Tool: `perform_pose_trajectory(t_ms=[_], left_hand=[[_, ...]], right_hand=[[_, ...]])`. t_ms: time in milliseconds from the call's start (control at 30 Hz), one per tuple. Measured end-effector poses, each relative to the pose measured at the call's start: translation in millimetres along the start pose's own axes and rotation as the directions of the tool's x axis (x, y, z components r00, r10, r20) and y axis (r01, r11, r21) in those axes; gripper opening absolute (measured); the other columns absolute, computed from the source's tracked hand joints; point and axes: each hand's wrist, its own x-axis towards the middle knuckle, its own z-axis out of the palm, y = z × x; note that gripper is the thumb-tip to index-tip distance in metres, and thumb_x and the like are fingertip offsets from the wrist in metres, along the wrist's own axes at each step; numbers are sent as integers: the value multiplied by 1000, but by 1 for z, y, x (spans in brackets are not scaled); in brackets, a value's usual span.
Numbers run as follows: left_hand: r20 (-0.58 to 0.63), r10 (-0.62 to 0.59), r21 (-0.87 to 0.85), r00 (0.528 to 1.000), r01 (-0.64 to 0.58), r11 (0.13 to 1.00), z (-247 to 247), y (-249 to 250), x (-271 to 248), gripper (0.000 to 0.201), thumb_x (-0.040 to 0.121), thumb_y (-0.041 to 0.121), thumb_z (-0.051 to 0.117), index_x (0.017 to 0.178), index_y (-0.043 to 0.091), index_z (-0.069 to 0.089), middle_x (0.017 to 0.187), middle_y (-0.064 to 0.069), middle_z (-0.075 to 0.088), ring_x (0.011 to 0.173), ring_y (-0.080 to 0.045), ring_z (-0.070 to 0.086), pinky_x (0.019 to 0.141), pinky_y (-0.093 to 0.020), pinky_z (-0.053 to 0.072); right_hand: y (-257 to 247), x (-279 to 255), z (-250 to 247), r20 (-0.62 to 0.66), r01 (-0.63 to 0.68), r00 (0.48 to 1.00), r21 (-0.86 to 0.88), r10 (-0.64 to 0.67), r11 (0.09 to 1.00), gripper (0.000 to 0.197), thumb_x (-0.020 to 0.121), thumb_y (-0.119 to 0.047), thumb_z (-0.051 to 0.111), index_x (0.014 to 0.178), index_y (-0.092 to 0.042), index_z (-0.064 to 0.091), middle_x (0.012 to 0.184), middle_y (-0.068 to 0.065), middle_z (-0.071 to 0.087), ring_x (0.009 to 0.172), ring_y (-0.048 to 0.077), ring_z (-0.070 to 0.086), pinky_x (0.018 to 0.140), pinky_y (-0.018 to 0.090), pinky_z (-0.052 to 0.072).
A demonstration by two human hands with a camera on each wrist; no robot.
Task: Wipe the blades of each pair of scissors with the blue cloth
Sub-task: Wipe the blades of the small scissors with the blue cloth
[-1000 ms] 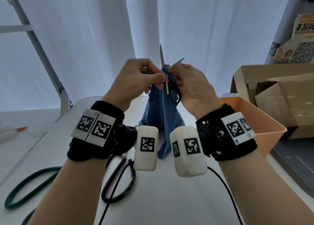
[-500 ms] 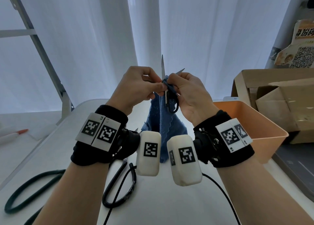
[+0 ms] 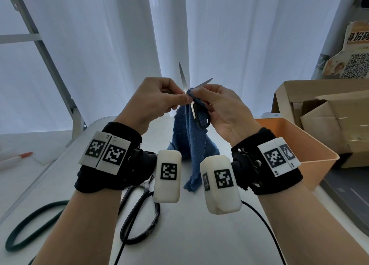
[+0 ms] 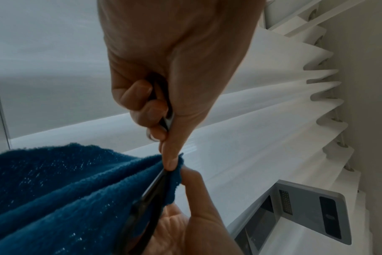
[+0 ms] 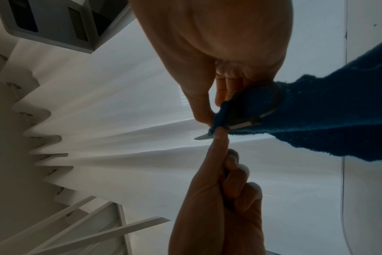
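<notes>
Draped down toward the white table: blue cloth, upper edge pinched by right hand around a blade. Curled tight on the other handle: left hand. Raised between both, blades splayed: small scissors. Flat at near left: black scissors.

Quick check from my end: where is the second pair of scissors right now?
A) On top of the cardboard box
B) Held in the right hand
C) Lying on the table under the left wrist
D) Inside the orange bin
C: the black-handled second pair of scissors lies flat on the white table, below the left wrist, while both hands work the open scissors and blue cloth.
</notes>
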Motion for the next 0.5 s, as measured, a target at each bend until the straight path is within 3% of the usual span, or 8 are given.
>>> perform_pose_trajectory(t_ms=[133,267,500], left_hand=[[25,6,1,1000,-6,1000,1,0,0,19,80,15,81,77,7,64,48,9,54,43,-2,43,43,-11,34],[19,14,-1,1000,-14,1000,-1,-1,1,19,80,14,81,77,7,63,49,8,54,42,-2,43,43,-12,34],[12,24,-13,1000,-23,1000,-4,-2,2,21,80,16,81,74,10,62,51,7,53,43,-3,42,44,-13,34]], right_hand=[[1,2,1,-4,-9,1000,-9,9,1000,38,85,0,68,121,6,57,84,13,67,66,18,65,65,30,57],[1,3,-1,34,-5,999,34,4,999,35,85,2,70,119,3,58,85,13,69,67,18,67,66,26,58],[4,3,0,32,-1,999,91,-2,996,34,85,-1,73,111,-5,52,72,4,65,54,10,64,56,20,52]])
